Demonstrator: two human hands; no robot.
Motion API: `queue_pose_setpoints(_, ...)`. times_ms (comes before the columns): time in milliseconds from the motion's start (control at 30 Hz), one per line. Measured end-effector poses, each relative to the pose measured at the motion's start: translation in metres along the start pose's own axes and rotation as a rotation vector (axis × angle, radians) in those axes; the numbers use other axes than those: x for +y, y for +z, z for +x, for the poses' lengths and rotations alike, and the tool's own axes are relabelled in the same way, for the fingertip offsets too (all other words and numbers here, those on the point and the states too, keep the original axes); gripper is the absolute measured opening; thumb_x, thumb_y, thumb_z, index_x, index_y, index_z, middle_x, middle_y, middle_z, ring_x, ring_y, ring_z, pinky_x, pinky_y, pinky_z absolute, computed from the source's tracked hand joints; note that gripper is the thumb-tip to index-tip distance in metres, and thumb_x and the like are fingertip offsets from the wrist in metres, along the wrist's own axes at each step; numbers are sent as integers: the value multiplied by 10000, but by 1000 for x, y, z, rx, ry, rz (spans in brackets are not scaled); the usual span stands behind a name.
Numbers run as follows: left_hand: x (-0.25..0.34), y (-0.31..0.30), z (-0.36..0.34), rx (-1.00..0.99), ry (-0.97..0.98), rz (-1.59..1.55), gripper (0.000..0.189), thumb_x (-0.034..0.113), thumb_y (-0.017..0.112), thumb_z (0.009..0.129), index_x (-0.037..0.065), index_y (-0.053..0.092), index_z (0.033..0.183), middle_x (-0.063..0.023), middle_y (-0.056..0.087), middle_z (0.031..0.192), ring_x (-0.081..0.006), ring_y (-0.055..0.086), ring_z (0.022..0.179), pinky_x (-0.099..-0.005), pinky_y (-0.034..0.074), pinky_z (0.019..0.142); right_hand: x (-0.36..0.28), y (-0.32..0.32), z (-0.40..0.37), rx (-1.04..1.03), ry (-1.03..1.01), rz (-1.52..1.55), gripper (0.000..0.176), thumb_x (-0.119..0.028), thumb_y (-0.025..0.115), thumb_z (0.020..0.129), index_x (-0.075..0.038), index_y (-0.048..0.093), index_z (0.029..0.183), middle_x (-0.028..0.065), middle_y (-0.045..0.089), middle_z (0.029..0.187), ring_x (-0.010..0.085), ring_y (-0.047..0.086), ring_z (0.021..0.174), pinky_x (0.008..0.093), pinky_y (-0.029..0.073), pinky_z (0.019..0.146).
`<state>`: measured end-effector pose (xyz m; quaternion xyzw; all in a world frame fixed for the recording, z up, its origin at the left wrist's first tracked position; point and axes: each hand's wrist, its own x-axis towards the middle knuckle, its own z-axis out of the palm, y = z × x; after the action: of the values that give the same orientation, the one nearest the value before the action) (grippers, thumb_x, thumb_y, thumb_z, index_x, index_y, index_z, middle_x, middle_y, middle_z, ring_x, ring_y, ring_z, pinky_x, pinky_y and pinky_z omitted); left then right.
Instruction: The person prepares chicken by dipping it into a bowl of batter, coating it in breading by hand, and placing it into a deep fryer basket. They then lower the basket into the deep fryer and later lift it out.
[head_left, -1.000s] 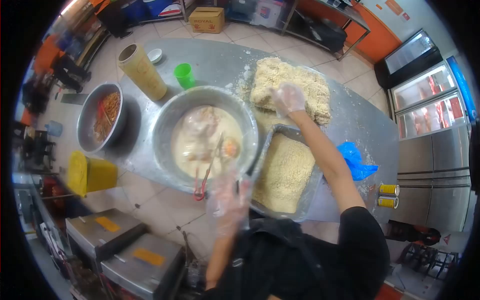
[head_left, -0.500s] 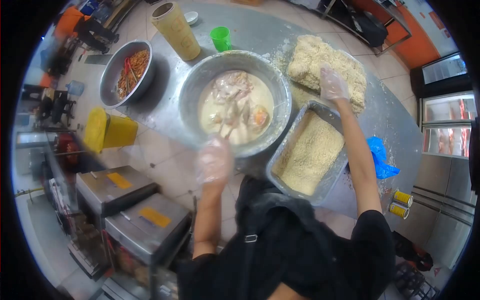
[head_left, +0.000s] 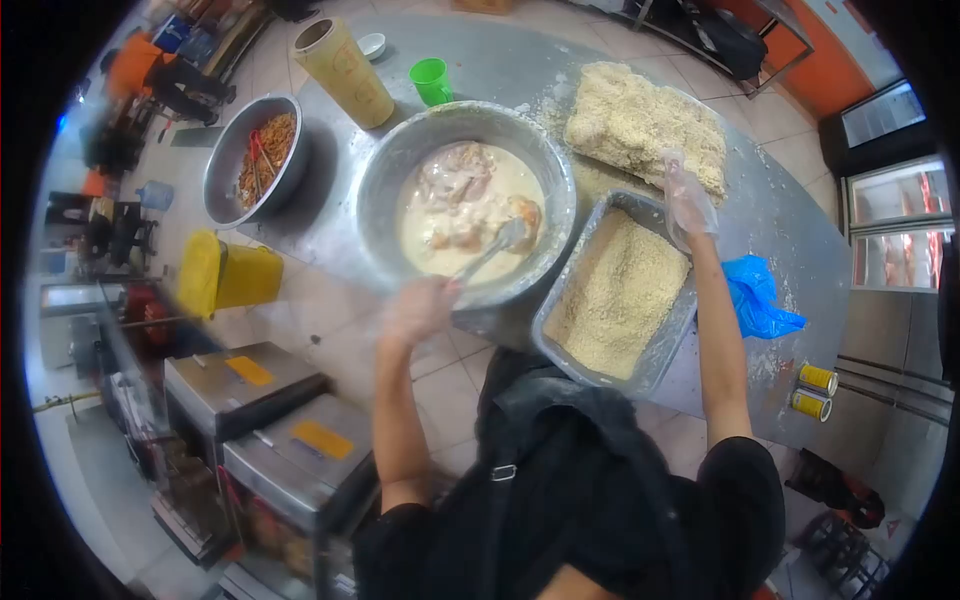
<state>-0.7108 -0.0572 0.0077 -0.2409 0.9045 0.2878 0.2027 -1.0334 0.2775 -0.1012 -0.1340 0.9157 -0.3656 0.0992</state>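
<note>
My left hand [head_left: 417, 308], in a clear plastic glove and slightly blurred, is closed round the handle of metal tongs [head_left: 492, 248]. Their tips reach into pale batter [head_left: 425, 215] in a large metal bowl [head_left: 372, 205], touching or close to a piece of chicken [head_left: 524, 220] at the right. Other battered pieces [head_left: 460, 170] lie further back. My right hand [head_left: 688, 195], also gloved, has its fingers stretched out against the near edge of a crumb-coated heap [head_left: 645, 120]. Below it stands a metal tub [head_left: 660, 370] of loose crumbs [head_left: 620, 295].
A bowl of brown food [head_left: 215, 185] with red-handled tongs, a tall roll [head_left: 345, 75], a green cup [head_left: 431, 80] and a small white dish [head_left: 371, 46] stand on the metal table. A blue bag [head_left: 760, 300] and cans [head_left: 815, 380] are at right. A yellow bin [head_left: 225, 275] stands left.
My left hand has drawn slightly back and left, and the tongs now show clearly in the batter. My right hand has slid from the heap's top toward its near edge.
</note>
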Motion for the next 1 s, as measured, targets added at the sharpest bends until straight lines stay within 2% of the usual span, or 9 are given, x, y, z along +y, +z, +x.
queue_pose_setpoints(367, 37, 12, -43, 165, 55, -25, 377, 402, 519, 931, 72, 676, 1025, -216, 632, 818, -355, 619, 777, -438, 463, 728, -12, -8, -16, 10, 116, 509, 686, -561, 394, 966, -15, 428, 1379, 134, 502, 1339, 223, 584, 1048, 351, 409, 946)
queue_pose_setpoints(433, 28, 4, -45, 84, 51, -205, 409, 425, 521, 936, 60, 667, 1049, -147, 600, 720, -253, 581, 687, -397, 450, 680, 0, -9, -12, -27, 168, 362, 700, -580, 361, 967, -41, 405, 1410, 121, 478, 1383, 222, 593, 1026, 355, 404, 953)
queue_pose_setpoints(567, 17, -10, -62, 67, -22, -299, 389, 378, 507, 949, 16, 651, 965, -128, 588, 693, -217, 560, 616, -374, 442, 602, 3, -20, -16, -34, 169, 266, 701, -595, 327, 967, -73, 387, 1432, 111, 420, 1445, 238, 595, 1061, 366, 390, 976)
queue_pose_setpoints(667, 36, -36, -91, 55, -96, -408, 381, 393, 533, 944, 35, 661, 969, -47, 517, 644, -125, 479, 595, -311, 416, 574, -34, -32, -42, 24, 149, 313, 720, -578, 228, 983, -45, 293, 1465, 156, 519, 1357, 261, 564, 1143, 384, 308, 1065)
queue_pose_setpoints(733, 50, -50, -103, -57, -168, -356, 358, 384, 542, 943, 57, 676, 1001, -20, 504, 636, -102, 467, 594, -290, 407, 565, -12, -33, -33, 90, 94, 325, 648, -543, 236, 999, -94, 351, 1452, 130, 412, 1456, 244, 555, 1187, 383, 353, 1038)
queue_pose_setpoints(767, 51, -47, -107, -83, -150, -343, 358, 384, 542, 943, 57, 676, 1001, -20, 504, 636, -102, 467, 594, -290, 407, 565, 7, -29, -26, 112, 120, 320, 648, -543, 236, 999, -94, 351, 1452, 130, 412, 1456, 244, 555, 1187, 383, 353, 1038)
queue_pose_setpoints(833, 51, -41, -110, -90, -37, -340, 393, 397, 543, 930, 61, 666, 1090, -40, 521, 628, -124, 485, 594, -309, 419, 596, 46, -21, -20, 194, -280, 232, 630, -524, 203, 1007, -103, 351, 1452, 133, 453, 1424, 234, 538, 1209, 388, 346, 1056)
queue_pose_setpoints(967, 57, -4, -86, -35, 223, -44, 356, 344, 589, 905, 59, 658, 1107, -102, 584, 649, -171, 534, 600, -341, 436, 598, -17, -55, -64, 121, -82, 245, 766, -592, 191, 983, 7, 286, 1450, 157, 379, 1468, 199, 592, 1094, 378, 302, 1084)
queue_pose_setpoints(1000, 67, 10, -78, 52, 246, 21, 354, 330, 601, 898, 58, 652, 1117, -134, 601, 670, -194, 558, 615, -354, 447, 608, -22, -57, -70, 17, -6, 412, 779, -610, 207, 973, 19, 331, 1417, 151, 473, 1374, 202, 601, 1054, 392, 348, 1049)
